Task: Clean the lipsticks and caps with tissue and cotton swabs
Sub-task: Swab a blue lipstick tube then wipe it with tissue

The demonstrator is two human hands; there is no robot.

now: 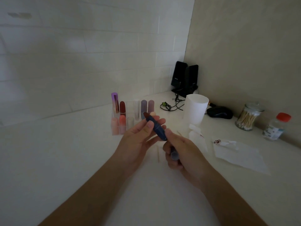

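Centre frame: left hand point(138, 137) pinching uncapped blue lipstick point(157, 128), right hand point(182, 154) curled round its cap point(174, 155). Likely next: reaching right for tissue point(239, 154) to wipe it.

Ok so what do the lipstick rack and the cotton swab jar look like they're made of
Rack: probably clear acrylic or similar hard plastic, glossy; the lipsticks show through its walls. Jar: likely clear glass; the cotton swabs show through and its rim catches highlights.
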